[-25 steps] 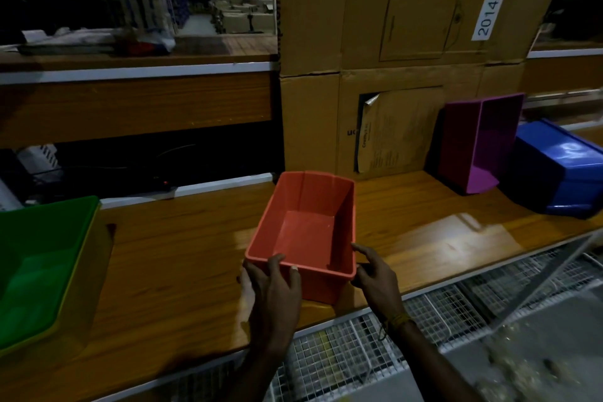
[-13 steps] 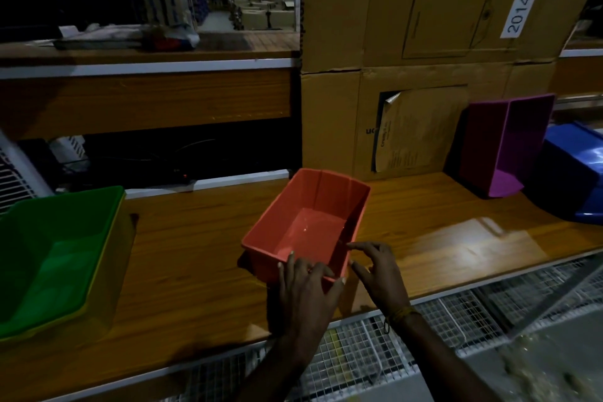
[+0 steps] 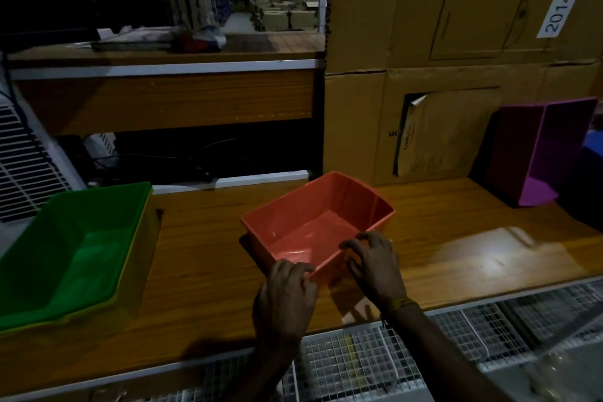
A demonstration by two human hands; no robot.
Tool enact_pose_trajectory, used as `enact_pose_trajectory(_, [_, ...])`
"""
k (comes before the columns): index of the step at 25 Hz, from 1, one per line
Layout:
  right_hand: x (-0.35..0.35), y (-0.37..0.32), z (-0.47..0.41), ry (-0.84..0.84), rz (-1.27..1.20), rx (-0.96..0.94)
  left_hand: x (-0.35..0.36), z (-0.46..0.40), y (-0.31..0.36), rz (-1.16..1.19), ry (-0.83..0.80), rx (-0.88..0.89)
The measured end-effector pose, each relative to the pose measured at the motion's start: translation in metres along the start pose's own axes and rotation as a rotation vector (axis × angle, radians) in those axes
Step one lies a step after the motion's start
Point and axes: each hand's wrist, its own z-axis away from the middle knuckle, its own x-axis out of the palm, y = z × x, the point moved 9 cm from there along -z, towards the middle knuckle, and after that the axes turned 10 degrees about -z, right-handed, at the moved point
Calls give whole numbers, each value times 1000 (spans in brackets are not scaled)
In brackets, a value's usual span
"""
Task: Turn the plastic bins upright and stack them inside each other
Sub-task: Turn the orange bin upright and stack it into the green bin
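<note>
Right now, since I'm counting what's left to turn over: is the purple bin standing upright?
No, the purple bin stands on its side against the cardboard boxes, its opening facing sideways.

"2014" label (image 3: 558,12) on cardboard box (image 3: 456,10)

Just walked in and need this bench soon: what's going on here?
A person is sorting plastic bins on the wooden bench. Both hands, left hand and right hand, hold the near rim of an upright red bin. A green bin sits nested in a yellow one at left; a purple bin stands on end.
</note>
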Motion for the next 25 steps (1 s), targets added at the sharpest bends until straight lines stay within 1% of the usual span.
enact_pose_trajectory(2, [0,-1,-4,16,49,9,-5,-4,-24,-4,20,-54])
enact_pose_trajectory(5, [4,1,-8,19,59,31,-15,-11,-54,-26,59,-130])
enact_pose_trajectory(7, [8,-1,-10,10,47,25,-19,-15,-63,-51,72,-160])
enact_pose_trajectory(9, [8,-3,-13,26,12,11,-17,-18,-61,-30,53,-171])
enact_pose_trajectory(12, [6,-7,-14,27,-77,25,-3,-19,-42,49,11,-124])
enact_pose_trajectory(14, [9,-16,-8,3,-156,18,11,-15,-25,43,-21,-69])
enact_pose_trajectory(15, [10,-23,-3,9,-235,10,20,-12,-17,30,-56,-50])
enact_pose_trajectory(18, [3,-35,7,115,-530,21,46,0,1,-28,-174,-12])
enact_pose_trajectory(20, [-3,-35,10,177,-658,80,53,9,12,-53,-181,34])
enact_pose_trajectory(23, [-12,-31,10,245,-715,122,54,14,17,-24,-172,40])
enact_pose_trajectory(25, [-13,-26,9,246,-649,122,53,9,9,10,-178,13])
